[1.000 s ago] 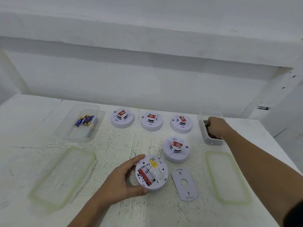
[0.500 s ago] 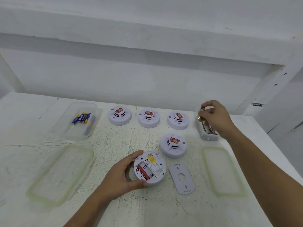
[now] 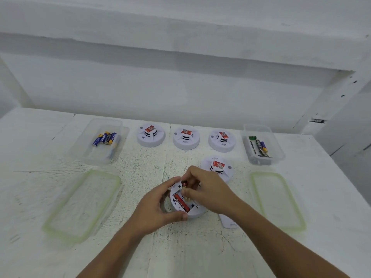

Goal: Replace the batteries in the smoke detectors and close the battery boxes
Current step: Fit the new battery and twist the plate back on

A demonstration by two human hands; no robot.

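A white smoke detector lies back side up at the table's middle, its battery bay uncovered with one red battery inside. My left hand grips the detector's left rim. My right hand holds a battery at the bay's upper end, mostly hidden by the fingers. The detector's white back cover lies to its right, partly under my right forearm. A fourth detector sits just behind my right hand. Three more detectors stand in a row at the back.
A clear box with blue batteries stands back left, its green-rimmed lid in front of it. A clear box with dark batteries stands back right, its lid in front. A white wall closes the far side.
My right hand lifted a battery out of the right box and carried it left to the open detector. My left hand stayed on the detector.
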